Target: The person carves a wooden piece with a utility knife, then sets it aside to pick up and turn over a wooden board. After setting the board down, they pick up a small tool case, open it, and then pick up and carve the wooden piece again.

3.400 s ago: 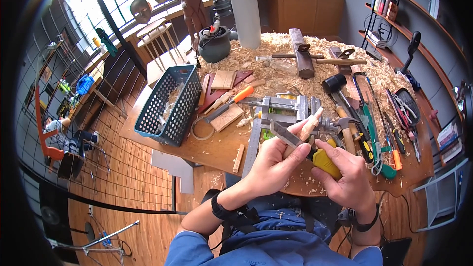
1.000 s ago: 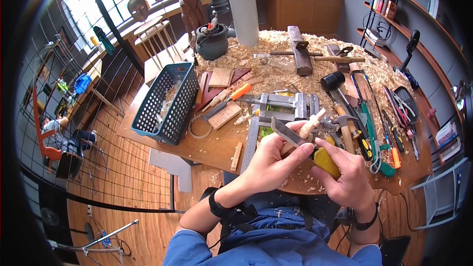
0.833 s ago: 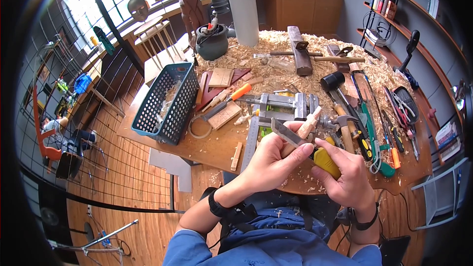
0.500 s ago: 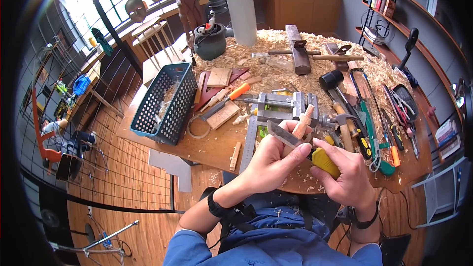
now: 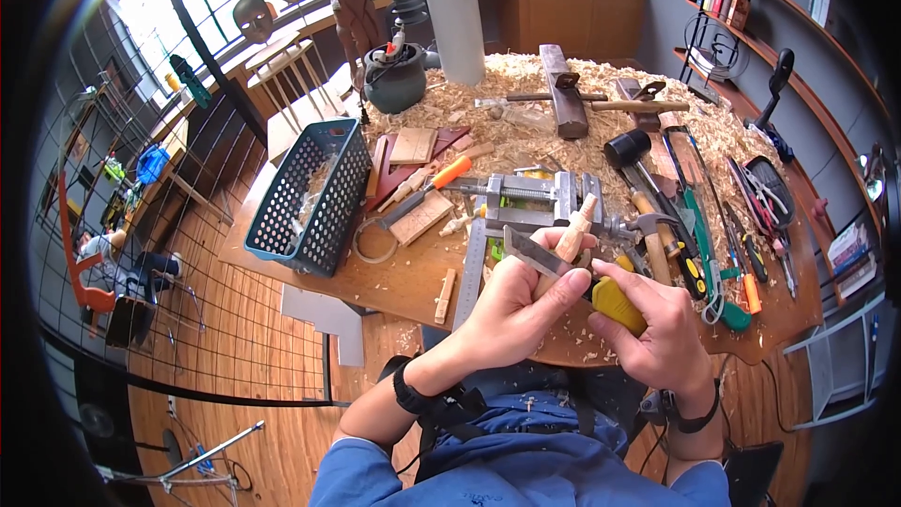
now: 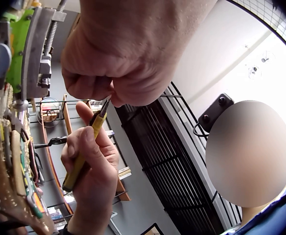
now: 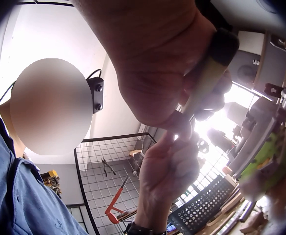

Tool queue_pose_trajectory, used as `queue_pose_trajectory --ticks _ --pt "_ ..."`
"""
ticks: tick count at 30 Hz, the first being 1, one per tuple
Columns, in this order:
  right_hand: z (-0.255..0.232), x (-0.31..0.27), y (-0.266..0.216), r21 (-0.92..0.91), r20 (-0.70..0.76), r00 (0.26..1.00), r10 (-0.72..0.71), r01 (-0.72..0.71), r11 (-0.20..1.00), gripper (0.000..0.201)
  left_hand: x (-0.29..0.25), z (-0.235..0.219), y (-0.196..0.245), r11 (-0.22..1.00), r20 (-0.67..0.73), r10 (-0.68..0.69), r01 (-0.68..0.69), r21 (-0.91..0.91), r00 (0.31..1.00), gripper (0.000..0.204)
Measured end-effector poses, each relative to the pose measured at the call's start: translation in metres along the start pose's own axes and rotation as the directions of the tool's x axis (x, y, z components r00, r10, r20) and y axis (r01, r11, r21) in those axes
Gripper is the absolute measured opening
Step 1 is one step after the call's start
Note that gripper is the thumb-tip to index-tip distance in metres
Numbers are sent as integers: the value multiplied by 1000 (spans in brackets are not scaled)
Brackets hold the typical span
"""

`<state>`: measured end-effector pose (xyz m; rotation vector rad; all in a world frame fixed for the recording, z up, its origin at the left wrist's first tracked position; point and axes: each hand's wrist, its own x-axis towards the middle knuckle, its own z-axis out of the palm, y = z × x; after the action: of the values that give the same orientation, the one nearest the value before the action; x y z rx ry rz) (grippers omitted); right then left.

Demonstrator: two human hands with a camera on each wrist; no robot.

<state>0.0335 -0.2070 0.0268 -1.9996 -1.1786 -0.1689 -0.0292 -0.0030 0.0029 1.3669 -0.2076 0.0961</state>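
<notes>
In the head view my left hand grips a pale carved wooden piece, its narrow tapered end standing up above the fingers. My right hand holds a yellow-handled knife. The wide metal blade lies across the wood, close to the left thumb. The left wrist view shows the right fingers curled round the yellow handle, with the left fist above the blade's tip. From the right wrist the handle crosses the right palm; the part of the wood inside the left hand is hidden.
A metal vise stands just beyond the hands. To the left are a perforated basket and an orange-handled tool. A hammer, a mallet and a green-handled saw lie right. Shavings cover the table's far part.
The carved piece has tilted from leaning right to more upright in the left hand, and its tip has moved left. Both hands keep their hold. The whole head view has shifted slightly.
</notes>
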Motion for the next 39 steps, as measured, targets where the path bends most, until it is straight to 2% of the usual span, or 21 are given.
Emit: queue_pose_trajectory --ticks 2,6,9,11,15,17,24,27,29,33,35,39 --pt "0 0 0 16 -4 1000 7 -7 1000 51 2 0 -7 993 -7 118 -118 27 993 48" --pt "-2 0 4 62 20 998 56 -58 996 51 0 2 -4 994 -15 104 -105 -24 994 54" --pt "0 -1 6 54 0 999 37 -37 998 50 -1 2 1 999 -15 41 -41 -31 999 56" --pt "0 -1 5 41 -12 1000 25 -25 999 50 -1 1 5 996 15 -4 6 -94 1000 47" --pt "-2 -1 4 10 -2 1000 24 -24 1000 51 0 0 7 993 40 -49 52 -101 998 44" --pt "-2 -2 3 -18 -15 1000 13 -13 1000 51 1 1 5 999 6 -19 18 51 1000 51" --pt "-4 -2 0 -46 -32 999 4 -5 999 53 -2 1 5 995 34 -25 21 95 999 47" --pt "-3 -2 0 -47 -25 1000 -6 4 999 53 0 -2 -5 995 4 16 -16 103 1000 49" --pt "-3 -3 1 -42 -12 1000 -9 8 999 54 2 -3 -10 982 15 135 -136 135 991 51" --pt "-4 -3 1 -45 3 1000 4 -4 999 54 2 -2 -7 981 53 134 -140 131 989 53" --pt "-4 -4 0 -56 8 1000 16 -16 998 54 2 -1 -6 987 15 90 -91 133 996 51" --pt "-3 -4 1 -63 16 1000 11 -10 998 56 1 -1 -5 980 5 82 -82 180 997 47"
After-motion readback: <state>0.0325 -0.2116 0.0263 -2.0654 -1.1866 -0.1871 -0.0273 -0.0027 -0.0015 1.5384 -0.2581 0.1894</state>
